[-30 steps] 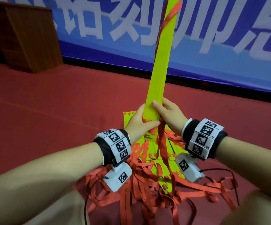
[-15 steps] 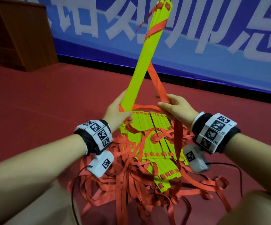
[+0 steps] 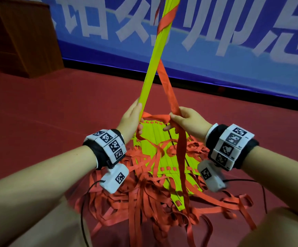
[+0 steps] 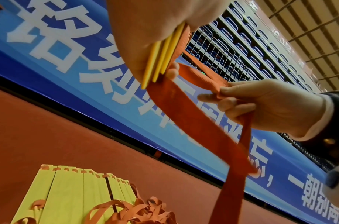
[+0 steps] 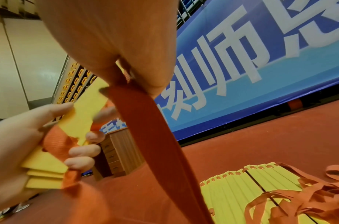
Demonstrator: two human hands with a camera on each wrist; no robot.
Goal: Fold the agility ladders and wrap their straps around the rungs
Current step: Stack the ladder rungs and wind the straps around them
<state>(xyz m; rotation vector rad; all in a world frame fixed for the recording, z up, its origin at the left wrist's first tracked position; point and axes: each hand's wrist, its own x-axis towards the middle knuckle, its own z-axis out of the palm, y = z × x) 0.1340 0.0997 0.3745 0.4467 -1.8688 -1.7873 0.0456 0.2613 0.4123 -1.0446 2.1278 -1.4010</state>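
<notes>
You have the stacked rungs [image 3: 155, 56] standing nearly upright, tilted a little to the right, with your left hand [image 3: 130, 120] closed round their lower end; held so, the whole length of the bundle is free for winding, and the left wrist view shows several yellow edges pressed together under your fingers so the stack cannot fan out; your right hand [image 3: 189, 122], just to the right of the bundle's foot, pinches the orange strap [image 3: 167, 91] between thumb and fingers, and the strap runs up from that pinch to cross the bundle higher up, where one diagonal turn already lies near its top; keeping it taut and away from the bundle lets you lay the next turn flat, I judge; below your right hand the strap hangs slack down to the floor.

Beneath the bundle's foot, more ladders [image 3: 164, 152] lie flat on the red floor [image 3: 55, 111] amid a tangle of loose straps [image 3: 144, 196], not yet gathered.

Against a second ago, your two hands, then clasped together at the foot of the bundle, have parted; your right has drawn the strap out to the side, and the strap, then lying close along the bundle, now stands clear of it.
</notes>
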